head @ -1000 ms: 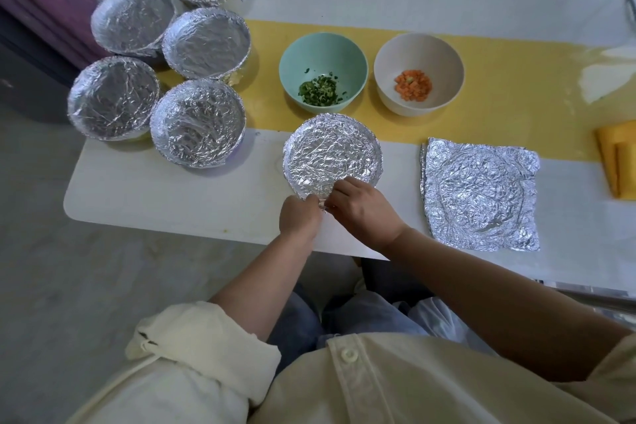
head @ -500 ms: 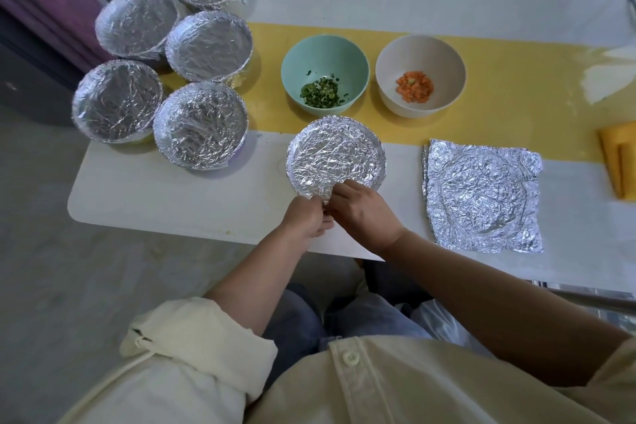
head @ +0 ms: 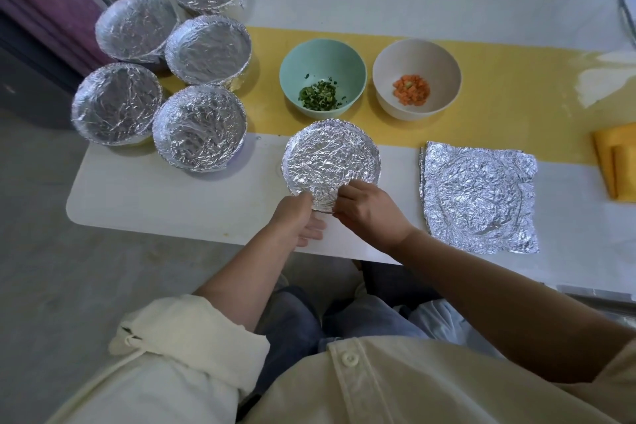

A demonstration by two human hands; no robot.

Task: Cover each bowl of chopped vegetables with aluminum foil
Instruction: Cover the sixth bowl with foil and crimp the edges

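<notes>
The foil-covered bowl [head: 332, 155] is set near the front edge of the tabletop [head: 172, 203], just before the green bowl [head: 321, 58]. Its near rim is pinched on one side by the left grip [head: 299, 213] and on the other by the right grip [head: 368, 210].

Bowl contents beneath the crinkled foil [head: 332, 157] unseen; yellow cloth [head: 616, 162] partly beyond the right edge.

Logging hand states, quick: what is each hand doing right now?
Left hand: pinches the near edge of the nearest foil cover.
Right hand: pinches that same edge, right beside the left.
</notes>
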